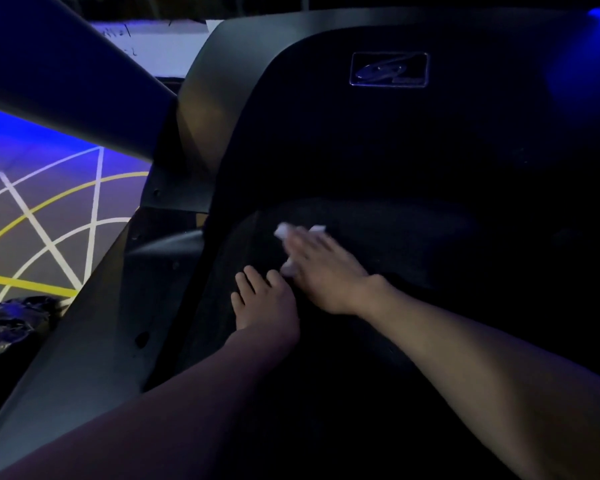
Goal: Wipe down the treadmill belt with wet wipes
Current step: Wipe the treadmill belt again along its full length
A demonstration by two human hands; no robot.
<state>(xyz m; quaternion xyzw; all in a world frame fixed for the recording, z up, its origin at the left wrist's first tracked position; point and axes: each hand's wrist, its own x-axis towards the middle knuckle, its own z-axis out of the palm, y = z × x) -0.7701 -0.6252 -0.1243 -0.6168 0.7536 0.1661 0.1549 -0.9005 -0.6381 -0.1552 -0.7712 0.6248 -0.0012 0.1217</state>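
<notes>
Stretched forward from the lower right: the right hand (321, 271), palm down, wrist low, fingers straight and close together, blurred at the tips. Not curled round anything, just pressing flat on a white wet wipe (284, 231). Wipe pinned between that palm and the dark treadmill belt (413, 230), white corners poking out past the fingertips and again on the thumb side.

Coming in from the lower left: the left hand (265, 303), also palm down on the belt, fingers straight and slightly spread, holding nothing. Set just beside the right hand, on its thumb side and a little nearer the body. Fingertips close to the wipe's near corner; touching it or not, cannot tell.

Beyond the right fingertips, the dark curved motor cover (361, 140), with a small rectangular badge (389, 69) high up on it. Left of the left hand, the grey side rail (94, 334), running diagonally. Above that, a thick slanted post (66, 81). Farther left, floor (49, 220) painted with white and yellow lines under blue light.

Well left of the left forearm, beyond the rail, a crumpled dark plastic bag (14, 320). Contents too dark to make out.
</notes>
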